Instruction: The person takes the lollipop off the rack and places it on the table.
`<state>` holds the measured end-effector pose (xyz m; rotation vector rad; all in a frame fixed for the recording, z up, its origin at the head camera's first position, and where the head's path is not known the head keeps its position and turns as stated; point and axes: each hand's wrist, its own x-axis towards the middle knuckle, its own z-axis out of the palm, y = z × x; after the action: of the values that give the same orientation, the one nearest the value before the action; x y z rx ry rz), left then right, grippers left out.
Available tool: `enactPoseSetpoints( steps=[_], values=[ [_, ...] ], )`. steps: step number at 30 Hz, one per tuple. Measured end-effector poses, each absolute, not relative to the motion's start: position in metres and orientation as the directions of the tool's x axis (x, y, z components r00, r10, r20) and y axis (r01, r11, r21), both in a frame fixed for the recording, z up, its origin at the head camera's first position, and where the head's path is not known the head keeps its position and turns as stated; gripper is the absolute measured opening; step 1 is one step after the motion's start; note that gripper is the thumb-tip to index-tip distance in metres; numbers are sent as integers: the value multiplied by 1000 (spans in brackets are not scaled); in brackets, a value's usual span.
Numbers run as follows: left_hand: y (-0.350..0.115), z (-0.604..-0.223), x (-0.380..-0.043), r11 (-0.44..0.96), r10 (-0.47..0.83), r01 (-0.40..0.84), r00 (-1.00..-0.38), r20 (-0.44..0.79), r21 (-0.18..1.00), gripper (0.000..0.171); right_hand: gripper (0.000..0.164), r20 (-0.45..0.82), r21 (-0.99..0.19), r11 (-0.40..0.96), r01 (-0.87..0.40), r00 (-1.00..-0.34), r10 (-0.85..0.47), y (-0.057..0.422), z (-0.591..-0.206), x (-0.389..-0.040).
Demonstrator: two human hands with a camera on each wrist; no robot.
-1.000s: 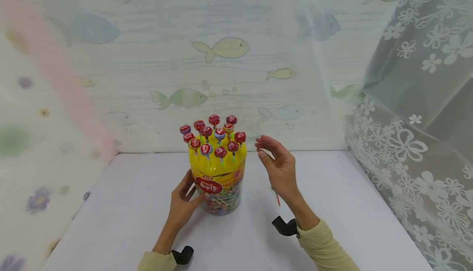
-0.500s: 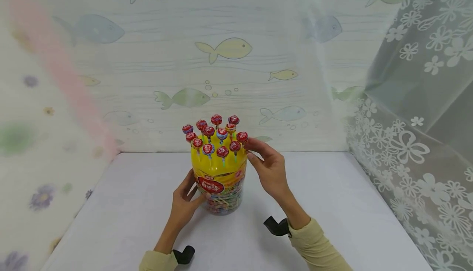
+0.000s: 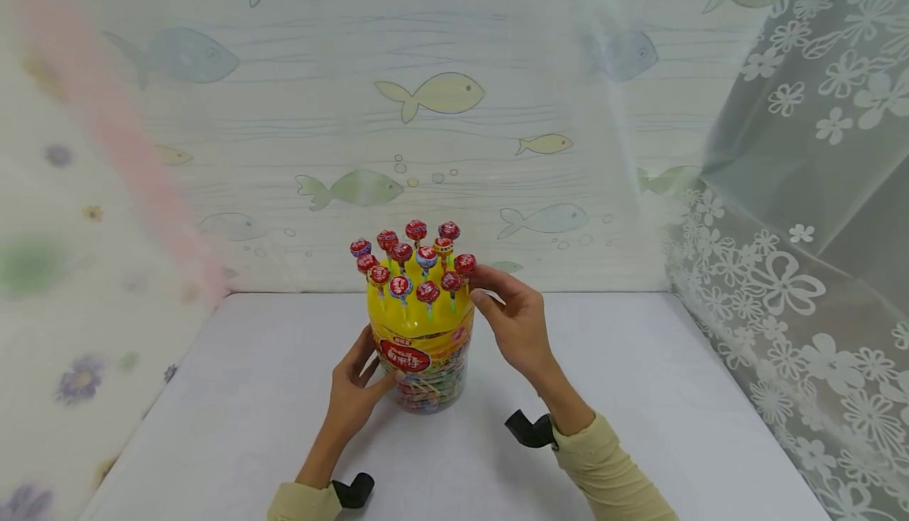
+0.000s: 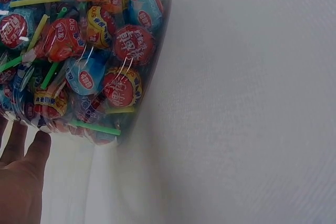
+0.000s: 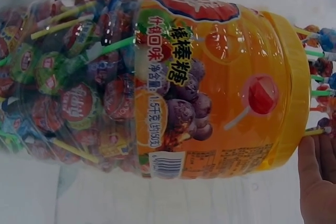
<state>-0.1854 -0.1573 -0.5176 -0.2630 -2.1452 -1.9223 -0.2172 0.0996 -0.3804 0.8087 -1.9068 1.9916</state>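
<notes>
A clear plastic candy jar (image 3: 429, 387) with a yellow lid (image 3: 419, 320) stands upright, packed with wrapped lollipops (image 4: 123, 85). More lollipops stand upright in the lid, their red and blue heads up. My left hand (image 3: 353, 391) grips the jar's lower left side, thumb in front and fingers round the side. My right hand (image 3: 517, 320) is at the lid's right edge. There its thumb and forefinger pinch the stick of the rightmost lollipop (image 3: 465, 264); the head stays above the fingers. In the right wrist view, the thumb (image 5: 311, 163) lies against the lid's rim near a yellow stick.
A white cloth covers the table (image 3: 234, 395). Behind it hangs a fish-print curtain (image 3: 454, 174), and a white-flowered sheer curtain (image 3: 788, 308) borders the right side. Black mounts (image 3: 531, 430) sit at both wrists.
My right hand has moved left from beside the jar to the rightmost lollipop. A small red stick seen on the table earlier is out of sight now. My left hand keeps its grip.
</notes>
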Motion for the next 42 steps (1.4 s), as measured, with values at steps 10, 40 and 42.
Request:
enactPoseSetpoints(
  steps=[10, 40, 42],
  values=[
    [-157, -517, -186, 115, -24, 312, -948, 316, 943, 87, 28, 551, -830, -15, -558, -815, -181, 98, -370, -225],
    [-159, -514, -185, 118, -25, 262, -963, 267, 958, 87, 19, 537, -838, -8, -545, -823, -186, 100, -354, -228],
    [-159, -514, -185, 122, -27, 266, -962, 271, 956, 86, 18, 557, -828, -33, -560, -813, -169, 101, -356, -226]
  ],
)
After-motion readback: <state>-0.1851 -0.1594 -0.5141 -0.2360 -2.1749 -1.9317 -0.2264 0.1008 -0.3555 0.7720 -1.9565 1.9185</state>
